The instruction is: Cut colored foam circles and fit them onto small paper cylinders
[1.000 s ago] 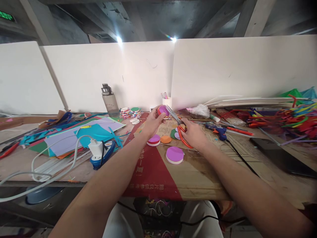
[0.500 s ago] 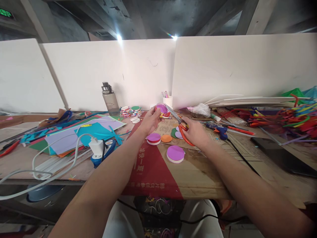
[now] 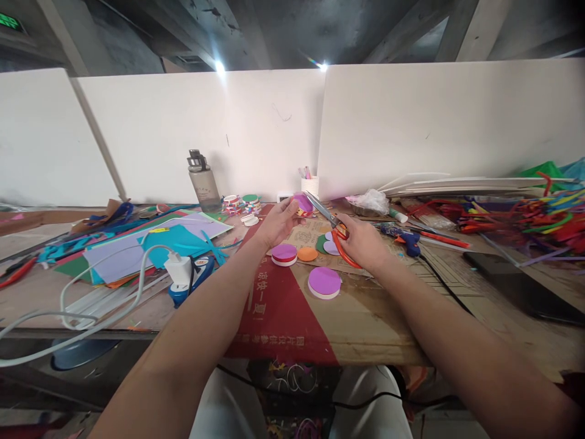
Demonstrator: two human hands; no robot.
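Pinched in my left hand (image 3: 281,221) is a small round piece with a purple top (image 3: 303,202) and red and yellow on its edge. My right hand (image 3: 363,242) grips orange-handled scissors (image 3: 323,210), their blades pointing up and left at the purple piece's right edge. Whether the blades are parted is hard to see. Below the hands, a purple-topped disc with a red and white edge (image 3: 284,255), an orange paper circle (image 3: 308,253) and a larger purple disc (image 3: 324,283) lie on cardboard (image 3: 365,323). Green and lilac circles (image 3: 325,245) lie beside the scissors.
A grey bottle (image 3: 203,185) and several stacked discs (image 3: 250,203) stand at the back left. Coloured paper (image 3: 123,253) and a white plug on a blue power strip (image 3: 185,274) lie left. To the right are a glue gun (image 3: 409,242) and a black phone (image 3: 521,286).
The purple piece in my left hand has turned and shifted slightly right. My right hand and the scissors have barely moved.
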